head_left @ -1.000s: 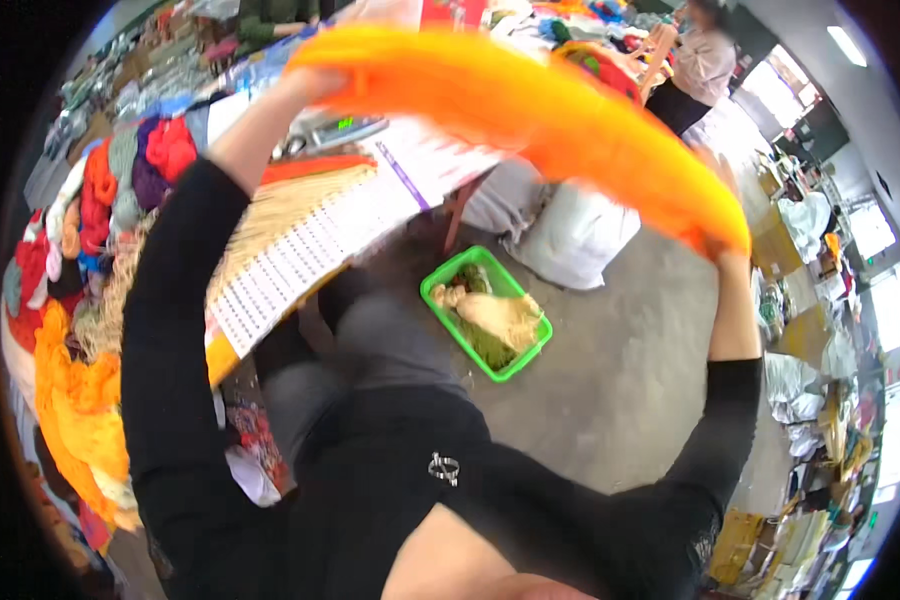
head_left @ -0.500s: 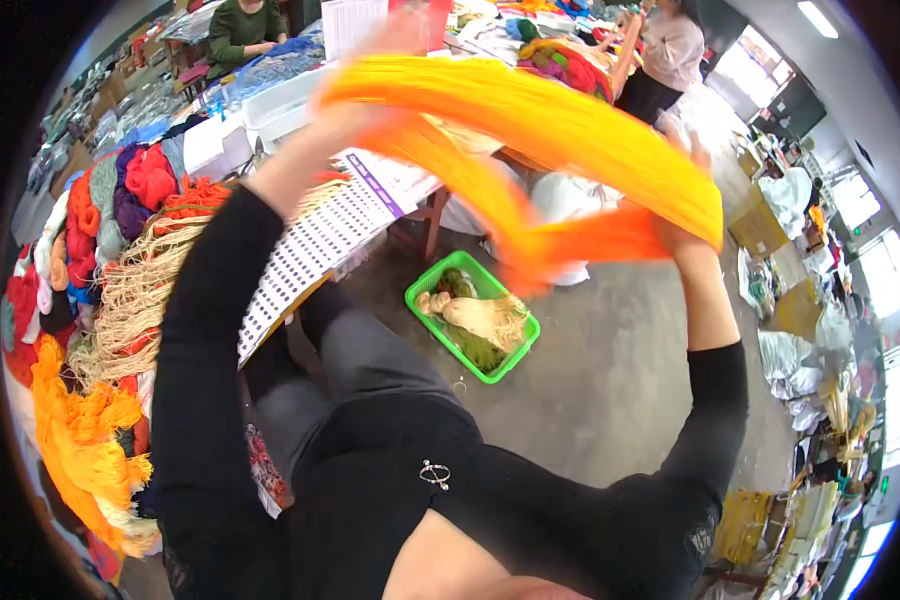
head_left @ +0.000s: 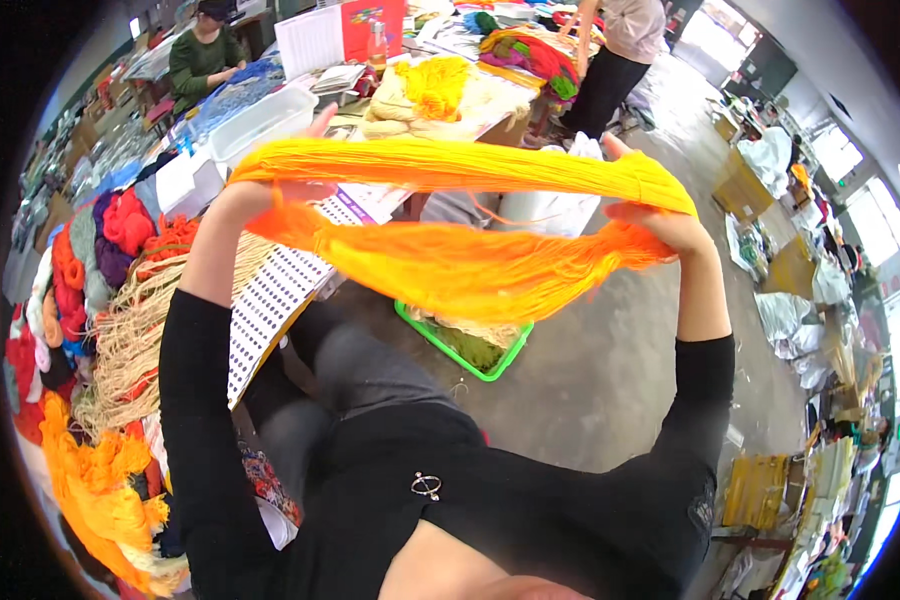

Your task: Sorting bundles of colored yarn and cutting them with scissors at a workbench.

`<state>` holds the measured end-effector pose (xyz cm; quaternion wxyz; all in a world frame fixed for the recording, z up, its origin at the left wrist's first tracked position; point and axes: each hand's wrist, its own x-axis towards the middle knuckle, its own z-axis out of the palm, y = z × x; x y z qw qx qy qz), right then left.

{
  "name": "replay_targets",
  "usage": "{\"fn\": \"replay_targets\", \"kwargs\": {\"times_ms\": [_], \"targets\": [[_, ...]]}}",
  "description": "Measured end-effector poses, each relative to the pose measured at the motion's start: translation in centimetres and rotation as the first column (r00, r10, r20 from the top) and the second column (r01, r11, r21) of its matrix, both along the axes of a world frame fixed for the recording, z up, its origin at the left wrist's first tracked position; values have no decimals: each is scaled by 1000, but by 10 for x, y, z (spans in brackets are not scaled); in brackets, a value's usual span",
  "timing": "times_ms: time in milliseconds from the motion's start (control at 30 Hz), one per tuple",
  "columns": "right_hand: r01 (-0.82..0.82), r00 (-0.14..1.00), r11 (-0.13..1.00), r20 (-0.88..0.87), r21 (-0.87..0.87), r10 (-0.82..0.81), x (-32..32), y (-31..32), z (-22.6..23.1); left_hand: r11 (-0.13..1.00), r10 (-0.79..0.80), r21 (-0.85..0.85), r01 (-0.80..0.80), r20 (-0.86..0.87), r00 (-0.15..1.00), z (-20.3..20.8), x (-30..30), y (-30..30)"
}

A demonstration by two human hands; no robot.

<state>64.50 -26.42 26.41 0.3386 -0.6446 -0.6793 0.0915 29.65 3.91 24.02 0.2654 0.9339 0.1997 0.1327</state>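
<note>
A large skein of orange-yellow yarn (head_left: 450,165) is stretched as a loop between my two raised hands. At its left end, my left hand (head_left: 300,190) is inside the loop, with fingers showing above and below the upper band. The right end hangs around my right hand (head_left: 665,222), whose thumb and fingers stick out past the strands. The upper band is taut and nearly straight. Below it, the deeper orange lower strands sag and fan out in the middle. Yarn covers parts of both palms.
Below the skein, a green plastic basket (head_left: 490,370) with pale and green yarn sits on the floor. Colourful yarn bundles (head_left: 130,350) and a dotted chart sheet (head_left: 275,310) lie at left. A table ahead holds a clear bin (head_left: 265,122) and yellow yarn (head_left: 435,85). Two people stand or sit beyond.
The skein was swinging, blurred and tilted; now it hangs level and spread wide between both hands. My left hand has come lower and further left, and the loop covers more of the basket.
</note>
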Motion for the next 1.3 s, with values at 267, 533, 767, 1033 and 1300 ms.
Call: {"fn": "replay_targets", "kwargs": {"times_ms": [267, 533, 767, 1033, 1300], "targets": [[-214, 908, 922, 414, 321, 66, -71, 42, 66, 946, -313, 193, 259, 356, 881, -91, 8, 19], [235, 439, 905, 793, 353, -423, -94, 29, -1, 983, 70, -183, -28, 232, 970, -23, 67, -77], [298, 807, 928, -461, -223, -370, 67, -22, -107, 961, -134, 275, 5, 452, 882, -88, 22, -33], [96, 919, 992, 375, 87, -122, -101, 38, -140, 4, 190, -844, 536, 527, 829, -93, 57, -110], [-79, 216, 942, -917, 326, 335, -165, 64, -129, 483, 206, -865, 138, 265, 942, -149, 33, -135]]}}
